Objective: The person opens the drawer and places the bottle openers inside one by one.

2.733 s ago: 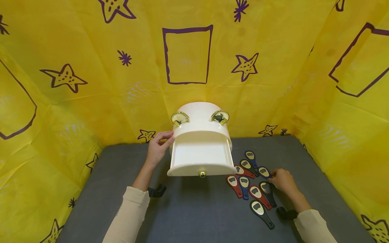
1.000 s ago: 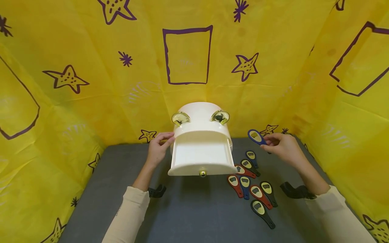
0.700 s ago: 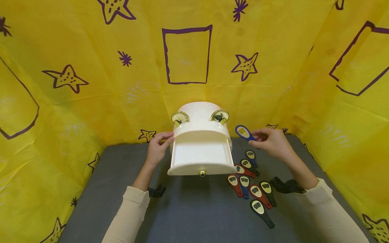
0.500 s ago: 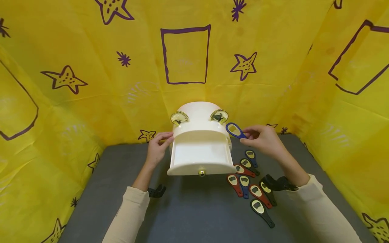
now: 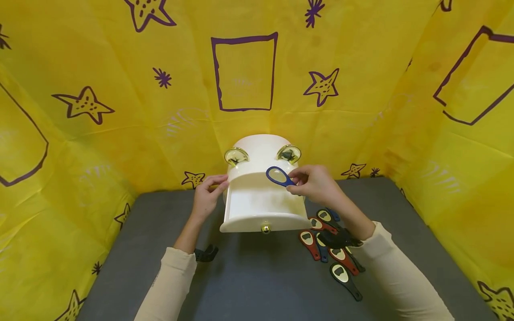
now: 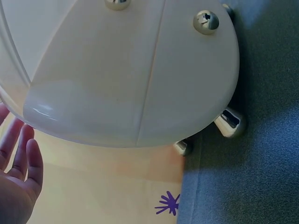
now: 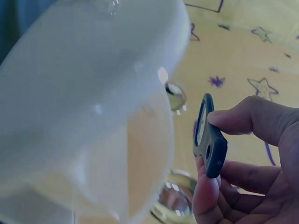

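Note:
My right hand pinches a blue bottle opener by its handle, between thumb and fingers, over the pulled-out drawer. In the right wrist view the bottle opener is seen edge-on, close to the white cabinet. That cabinet is rounded, with gold-rimmed round eyes on top and a gold knob on the drawer. The drawer's visible floor is bare. My left hand touches the cabinet's left side with its fingertips; in the left wrist view the hand's fingers lie along the curved edge.
Several red, blue and black bottle openers lie on the grey table right of the cabinet, partly hidden by the right wrist strap. A yellow patterned cloth surrounds the table. Gold feet hold the cabinet up.
My right hand picked a blue bottle opener from the group on the table, raised it and carried it left over the drawer. My left hand has stayed at the cabinet's side.

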Demonstrator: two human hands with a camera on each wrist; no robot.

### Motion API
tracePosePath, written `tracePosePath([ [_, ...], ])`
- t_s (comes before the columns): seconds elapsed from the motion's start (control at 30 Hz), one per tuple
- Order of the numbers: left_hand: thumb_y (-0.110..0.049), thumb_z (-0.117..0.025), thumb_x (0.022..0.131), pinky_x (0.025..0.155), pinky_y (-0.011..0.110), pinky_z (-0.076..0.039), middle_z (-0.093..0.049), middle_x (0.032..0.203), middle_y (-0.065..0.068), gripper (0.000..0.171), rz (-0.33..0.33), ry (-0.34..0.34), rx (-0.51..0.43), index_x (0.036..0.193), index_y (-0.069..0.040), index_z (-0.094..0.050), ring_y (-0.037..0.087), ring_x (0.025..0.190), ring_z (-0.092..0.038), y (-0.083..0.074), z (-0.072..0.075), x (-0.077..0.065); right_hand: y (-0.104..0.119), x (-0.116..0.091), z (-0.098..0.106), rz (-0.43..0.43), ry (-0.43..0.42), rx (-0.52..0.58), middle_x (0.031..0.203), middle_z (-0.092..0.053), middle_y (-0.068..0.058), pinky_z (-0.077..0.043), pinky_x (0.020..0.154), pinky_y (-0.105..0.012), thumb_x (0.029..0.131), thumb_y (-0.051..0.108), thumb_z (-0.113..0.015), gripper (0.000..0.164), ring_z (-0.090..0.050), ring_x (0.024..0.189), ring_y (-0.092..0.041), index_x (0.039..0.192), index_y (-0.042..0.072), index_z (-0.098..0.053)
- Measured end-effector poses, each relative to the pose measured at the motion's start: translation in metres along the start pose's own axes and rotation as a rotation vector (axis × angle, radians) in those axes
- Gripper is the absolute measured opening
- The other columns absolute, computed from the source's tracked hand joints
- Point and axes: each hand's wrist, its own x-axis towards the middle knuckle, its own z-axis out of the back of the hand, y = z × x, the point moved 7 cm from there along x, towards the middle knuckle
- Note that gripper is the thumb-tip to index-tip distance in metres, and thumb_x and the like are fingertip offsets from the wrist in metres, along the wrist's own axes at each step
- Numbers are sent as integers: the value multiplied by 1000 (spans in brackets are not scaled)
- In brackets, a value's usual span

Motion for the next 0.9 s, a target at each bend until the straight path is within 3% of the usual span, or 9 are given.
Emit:
tracePosePath([
  [0.33, 0, -68, 88, 76, 11, -51, -62, 117, 30, 25, -16, -5, -21, 110, 13, -67, -5, 90, -58, 3, -1, 1, 17, 12, -47, -17, 103, 33, 75, -66, -6, -46, 61, -21, 77, 10, -76, 19, -57, 68, -12, 94, 0, -73],
  [0.63, 3, -68, 87, 78, 10, -50, -62, 115, 33, 24, -47, -20, -36, 108, 14, -67, -4, 94, -57, 0, -1, 0, 30, 24, -76, 7, 230, -136, 79, -71, -6, -47, 65, -21, 76, 14, -77, 31, -59, 70, -11, 102, -2, -72],
  [0.9, 3, -68, 87, 78, 11, -51, -62, 115, 33, 23, -56, -25, -31, 107, 15, -67, -4, 94, -57, -1, -1, 0, 34, 29, -91, -7, 276, -223, 80, -73, -7, -46, 65, -21, 79, 12, -75, 19, -59, 70, -11, 94, 1, -73],
])
